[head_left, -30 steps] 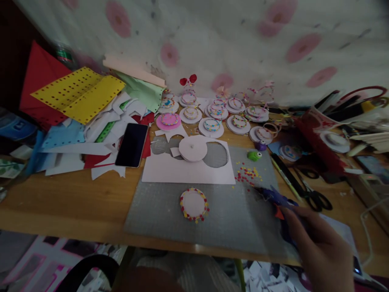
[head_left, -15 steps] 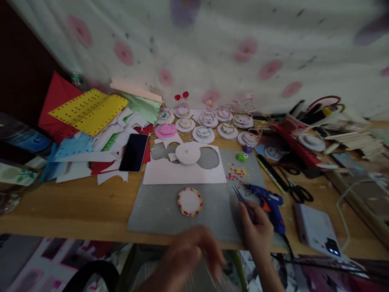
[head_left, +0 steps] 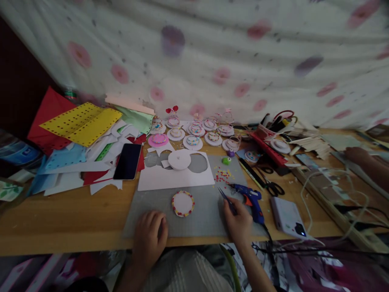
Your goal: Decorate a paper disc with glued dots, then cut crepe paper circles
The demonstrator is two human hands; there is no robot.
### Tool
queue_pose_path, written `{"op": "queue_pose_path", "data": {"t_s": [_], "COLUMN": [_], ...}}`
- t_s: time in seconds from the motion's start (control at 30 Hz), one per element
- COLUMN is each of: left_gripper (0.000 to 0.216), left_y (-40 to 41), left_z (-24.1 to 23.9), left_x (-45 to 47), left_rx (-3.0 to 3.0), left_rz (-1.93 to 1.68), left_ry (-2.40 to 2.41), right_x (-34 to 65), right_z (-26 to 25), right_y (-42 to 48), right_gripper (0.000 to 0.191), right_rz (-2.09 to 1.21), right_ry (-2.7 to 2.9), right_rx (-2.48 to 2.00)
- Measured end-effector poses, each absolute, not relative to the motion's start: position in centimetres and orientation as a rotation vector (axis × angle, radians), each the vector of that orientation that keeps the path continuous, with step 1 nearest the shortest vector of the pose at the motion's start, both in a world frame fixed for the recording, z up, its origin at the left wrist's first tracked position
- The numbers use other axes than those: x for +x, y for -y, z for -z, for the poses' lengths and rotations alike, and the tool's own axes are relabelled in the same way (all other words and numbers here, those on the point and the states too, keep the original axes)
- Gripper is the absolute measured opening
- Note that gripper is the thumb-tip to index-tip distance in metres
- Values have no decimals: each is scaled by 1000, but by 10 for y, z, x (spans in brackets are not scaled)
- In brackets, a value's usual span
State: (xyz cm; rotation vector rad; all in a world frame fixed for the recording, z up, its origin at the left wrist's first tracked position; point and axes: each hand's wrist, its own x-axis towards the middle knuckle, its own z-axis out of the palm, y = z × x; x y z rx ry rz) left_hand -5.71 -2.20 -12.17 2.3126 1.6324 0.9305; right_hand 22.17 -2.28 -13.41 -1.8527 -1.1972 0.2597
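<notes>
My left hand (head_left: 150, 233) rests at the front edge of the grey cutting mat (head_left: 152, 202), its fingers curled into a loose fist with nothing visible in it. My right hand (head_left: 239, 219) grips a pair of dark tweezers (head_left: 225, 196), their tips pointing forward and left. Between the hands, on the mat, lies a round white disc (head_left: 182, 204) rimmed with red and yellow bits. Small red and yellow pieces (head_left: 223, 175) are scattered beyond the tweezer tips. Right of my right hand is a blue glue gun (head_left: 253, 200).
Behind the disc lies a white sheet with round cut-outs (head_left: 176, 182), a white disc (head_left: 179, 160) on it. Decorated discs (head_left: 193, 142) stand at the back. Left are a phone (head_left: 127, 161) and paper scraps; right, scissors (head_left: 273, 187), a power bank (head_left: 287, 217) and another person's hand (head_left: 358, 156).
My left hand has come down from a blurred movement near the middle front to rest on the mat's left front edge. The view has turned right, bringing another person's hand into sight.
</notes>
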Motion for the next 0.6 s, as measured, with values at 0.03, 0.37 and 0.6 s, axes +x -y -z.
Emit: {"op": "queue_pose_path", "data": {"t_s": [0.03, 0.37, 0.6], "left_gripper": [12, 13, 15], "left_y": [22, 25, 24], "left_z": [123, 125, 125], "left_x": [-57, -57, -56], "left_rx": [2332, 2439, 2457], "left_rz": [-929, -889, -849], "left_ry": [-1642, -1709, -1720], "right_x": [222, 218, 218], "right_z": [134, 131, 134], "right_y": [22, 22, 25], "right_gripper": [41, 45, 46], "right_rz": [-264, -227, -64], "right_ry": [1217, 1249, 1075], "right_rx": [-1857, -1873, -1971]}}
